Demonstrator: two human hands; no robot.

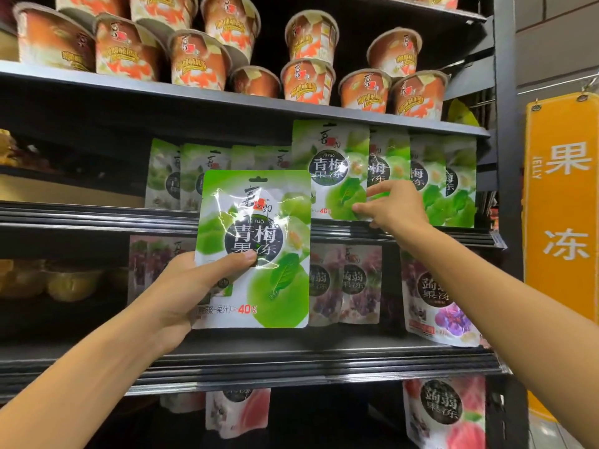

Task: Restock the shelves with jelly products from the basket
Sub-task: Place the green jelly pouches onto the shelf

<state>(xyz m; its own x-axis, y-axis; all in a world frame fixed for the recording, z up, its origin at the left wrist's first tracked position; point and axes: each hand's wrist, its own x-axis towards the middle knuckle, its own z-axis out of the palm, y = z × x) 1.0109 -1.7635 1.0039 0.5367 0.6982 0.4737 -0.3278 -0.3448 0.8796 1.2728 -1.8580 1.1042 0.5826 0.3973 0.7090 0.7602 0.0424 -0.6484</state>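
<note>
My left hand (191,286) grips a green plum jelly pouch (259,228) by its lower left corner and holds it upright in front of the shelves. My right hand (392,205) pinches the lower right edge of another green jelly pouch (330,170) that stands on the middle shelf (97,215). More green pouches (453,179) stand in a row to the right of that pouch, and several others (181,176) stand further back on the left. The basket is not in view.
Orange jelly cups (308,79) fill the top shelf. Purple jelly pouches (437,296) stand on the shelf below the green ones, pink ones (444,413) lower still. An orange hanging sign (564,196) is at the right, beside the shelf's dark upright (505,157).
</note>
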